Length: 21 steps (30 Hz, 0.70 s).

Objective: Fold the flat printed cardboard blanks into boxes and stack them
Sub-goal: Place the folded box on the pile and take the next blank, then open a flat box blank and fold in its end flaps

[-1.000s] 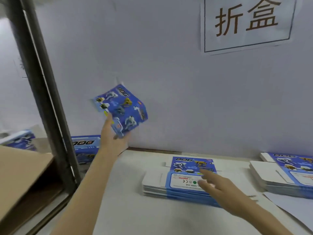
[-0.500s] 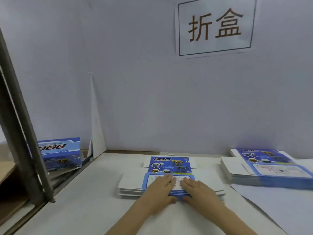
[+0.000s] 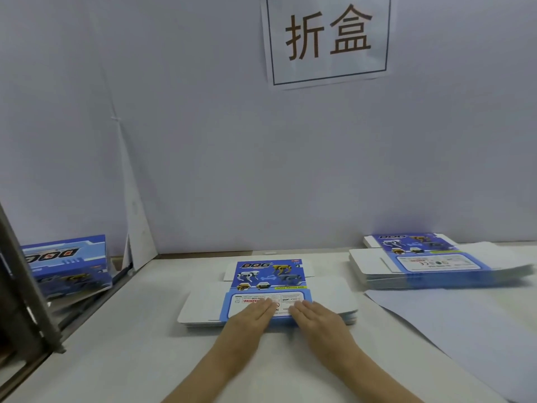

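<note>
Low in the middle of the frame, the left hand [image 3: 252,317] and right hand [image 3: 315,318] lie flat side by side, fingers straight, pressing on the near edge of the top blank in a stack of blanks [image 3: 267,295] on the table [image 3: 130,359], gripping nothing. A second stack [image 3: 430,264] sits at right (2 in all). At far left stands a folded box [image 3: 68,264]. A sign [image 3: 327,39] hangs top centre.

head camera looks forward and down, close over the table [image 3: 122,359].
</note>
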Each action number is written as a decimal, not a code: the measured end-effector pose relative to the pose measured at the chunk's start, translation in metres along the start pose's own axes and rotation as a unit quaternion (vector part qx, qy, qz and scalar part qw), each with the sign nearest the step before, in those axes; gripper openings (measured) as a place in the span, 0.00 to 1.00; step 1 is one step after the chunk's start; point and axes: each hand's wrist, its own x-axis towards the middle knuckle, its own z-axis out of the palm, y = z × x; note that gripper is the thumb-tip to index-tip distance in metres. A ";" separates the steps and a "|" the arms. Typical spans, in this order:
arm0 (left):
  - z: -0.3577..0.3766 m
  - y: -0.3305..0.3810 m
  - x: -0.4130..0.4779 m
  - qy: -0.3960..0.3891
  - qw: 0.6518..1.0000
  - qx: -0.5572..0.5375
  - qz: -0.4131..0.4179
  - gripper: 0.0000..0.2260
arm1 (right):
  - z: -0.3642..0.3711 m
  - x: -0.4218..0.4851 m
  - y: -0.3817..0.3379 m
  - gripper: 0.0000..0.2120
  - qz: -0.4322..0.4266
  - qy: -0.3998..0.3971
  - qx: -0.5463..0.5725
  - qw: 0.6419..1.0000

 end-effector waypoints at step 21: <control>-0.012 0.006 -0.008 0.072 0.997 0.012 0.040 0.26 | -0.014 -0.011 0.008 0.20 -0.025 0.032 0.040 0.998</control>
